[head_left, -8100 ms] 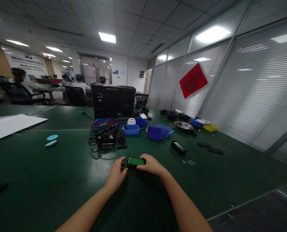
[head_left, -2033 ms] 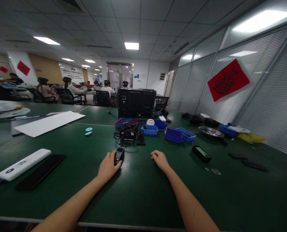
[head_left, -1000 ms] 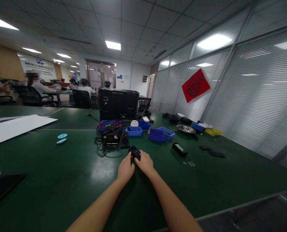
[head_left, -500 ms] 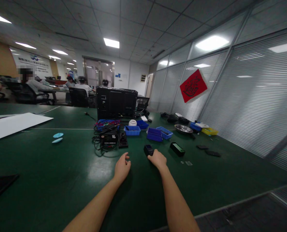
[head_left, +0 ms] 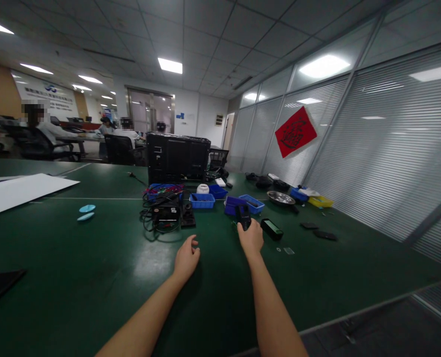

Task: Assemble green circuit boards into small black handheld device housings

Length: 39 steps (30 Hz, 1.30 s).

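My right hand grips a black handheld device with a small screen, held tilted upward in front of a dark blue bin. Something small and green shows beside the device, too unclear to name. My left hand hovers over or rests on the green table, fingers loosely bent and apart, with nothing in it. Just right of my right hand lies a black open case with a pale green panel inside. A small ring and a clear plastic piece lie near it.
A tangle of black cables and a power unit lies left of centre. Behind stand blue bins, a ball and a large black casing. A metal bowl and flat black pieces are at right. People sit beyond.
Over the last second the device passed from both hands into my right hand alone, which moved right and lifted it toward the blue bin. My left hand let go and stayed left.
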Motion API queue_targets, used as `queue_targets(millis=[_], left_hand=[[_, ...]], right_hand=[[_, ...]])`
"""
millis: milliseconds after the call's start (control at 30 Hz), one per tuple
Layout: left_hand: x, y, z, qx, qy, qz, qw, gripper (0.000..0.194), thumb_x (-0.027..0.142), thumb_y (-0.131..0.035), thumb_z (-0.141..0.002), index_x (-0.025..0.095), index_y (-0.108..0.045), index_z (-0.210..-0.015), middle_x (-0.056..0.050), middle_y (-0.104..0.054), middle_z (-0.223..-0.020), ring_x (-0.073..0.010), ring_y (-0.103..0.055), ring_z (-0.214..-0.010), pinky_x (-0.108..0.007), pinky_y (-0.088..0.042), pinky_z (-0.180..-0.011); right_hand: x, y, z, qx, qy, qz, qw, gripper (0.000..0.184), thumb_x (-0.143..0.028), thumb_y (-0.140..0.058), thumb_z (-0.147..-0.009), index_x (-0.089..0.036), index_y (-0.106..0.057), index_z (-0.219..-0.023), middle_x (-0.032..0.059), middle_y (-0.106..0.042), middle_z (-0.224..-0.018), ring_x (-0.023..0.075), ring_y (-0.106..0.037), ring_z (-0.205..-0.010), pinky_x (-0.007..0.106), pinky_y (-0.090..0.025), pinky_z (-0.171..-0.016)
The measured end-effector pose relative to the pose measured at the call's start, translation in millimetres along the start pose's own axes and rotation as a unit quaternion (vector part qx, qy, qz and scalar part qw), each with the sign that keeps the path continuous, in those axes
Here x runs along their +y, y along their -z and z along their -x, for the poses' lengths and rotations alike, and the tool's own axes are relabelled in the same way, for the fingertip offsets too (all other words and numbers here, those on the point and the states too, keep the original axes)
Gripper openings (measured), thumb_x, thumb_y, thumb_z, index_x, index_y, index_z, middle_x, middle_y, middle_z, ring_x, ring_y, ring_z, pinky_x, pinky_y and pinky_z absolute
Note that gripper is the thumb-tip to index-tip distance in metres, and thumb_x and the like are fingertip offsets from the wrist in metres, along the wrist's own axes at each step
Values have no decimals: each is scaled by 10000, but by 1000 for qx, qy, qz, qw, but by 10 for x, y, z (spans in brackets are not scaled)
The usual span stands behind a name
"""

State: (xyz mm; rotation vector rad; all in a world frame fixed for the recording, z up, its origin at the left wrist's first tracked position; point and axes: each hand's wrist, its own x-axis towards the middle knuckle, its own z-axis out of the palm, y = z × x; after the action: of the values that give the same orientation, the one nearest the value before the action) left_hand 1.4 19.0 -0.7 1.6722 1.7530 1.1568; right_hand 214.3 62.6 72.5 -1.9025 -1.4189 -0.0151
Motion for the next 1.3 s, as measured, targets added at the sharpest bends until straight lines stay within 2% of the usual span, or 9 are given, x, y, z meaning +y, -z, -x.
queue_targets(millis=[100, 233, 367, 667, 833, 933, 1033, 1167, 1300], left_hand=[[-19, -4, -8, 0, -8, -1, 1000, 433, 188, -468, -736, 189, -436, -1168, -14, -607, -984, -101, -548, -701, -236, -412, -702], [-32, -10, -8, -1, -14, 1, 1000, 437, 178, -468, -737, 189, -430, -1172, -16, -607, -986, -100, -550, -692, -238, -417, -707], [-24, -12, -3, 10, -18, 2, 1000, 456, 165, -476, -725, 179, -431, -1179, -29, -602, -996, -103, -555, -698, -250, -425, -739], [11, 0, 10, 21, -58, -2, 998, 648, 144, -526, -678, 218, -338, -1293, -48, -493, -1207, -102, -537, -751, -246, -430, -768], [6, -4, 7, -20, -51, -36, 998, 539, 195, -529, -700, 211, -433, -1229, -20, -597, -985, -104, -531, -665, -242, -422, -696], [7, 5, 8, -22, -42, -43, 998, 512, 234, -516, -721, 195, -429, -1223, -16, -602, -948, -105, -538, -656, -246, -424, -693], [16, 15, 17, -19, -52, -48, 997, 588, 245, -534, -707, 201, -370, -1270, -35, -575, -1079, -137, -569, -811, -265, -426, -775], [67, -3, 16, -26, -103, -75, 991, 787, 243, -598, -656, 211, -232, -1352, -51, -385, -1351, -198, -392, -1201, -298, -303, -992], [157, -51, -42, -71, -113, -95, 986, 903, 238, -640, -618, 223, -151, -1376, -50, -348, -1383, -201, -353, -1242, -283, -272, -1012]], right_hand=[[-66, -158, 34, -75, 9, -138, 988, 378, -435, -528, -722, -154, -541, -974, 135, -561, -986, 254, -553, -895, 326, -472, -704], [-143, -358, 114, -245, -81, -372, 892, 286, -427, -487, -764, -157, -536, -844, 28, -559, -639, 125, -536, -487, 218, -423, -374], [-152, -420, 176, -371, -144, -405, 824, 293, -430, -394, -829, -158, -486, -772, -39, -477, -464, 74, -459, -332, 157, -352, -294], [-111, -421, 240, -464, -105, -255, 841, 353, -331, -283, -871, -140, -485, -653, 50, -601, -551, 113, -549, -362, 153, -293, -272], [-73, -353, 186, -394, -56, -92, 913, 414, -367, -284, -866, -124, -549, -661, 145, -645, -645, 191, -637, -597, 256, -455, -503], [-8, -255, 73, -301, -51, -37, 952, 367, -391, -348, -844, -125, -593, -783, 186, -640, -882, 250, -602, -897, 333, -436, -718], [105, -147, -56, -188, -55, 24, 980, 370, -406, -314, -850, -173, -598, -895, 144, -621, -950, 259, -566, -946, 358, -399, -763], [270, -138, -137, -42, -15, 70, 997, 334, -381, -375, -833, -190, -565, -1030, 116, -584, -1026, 242, -522, -967, 322, -380, -775], [350, -323, -98, -66, 14, 91, 993, 524, -410, -526, -756, -176, -447, -1218, 144, -508, -1143, 271, -458, -1051, 345, -357, -821]])
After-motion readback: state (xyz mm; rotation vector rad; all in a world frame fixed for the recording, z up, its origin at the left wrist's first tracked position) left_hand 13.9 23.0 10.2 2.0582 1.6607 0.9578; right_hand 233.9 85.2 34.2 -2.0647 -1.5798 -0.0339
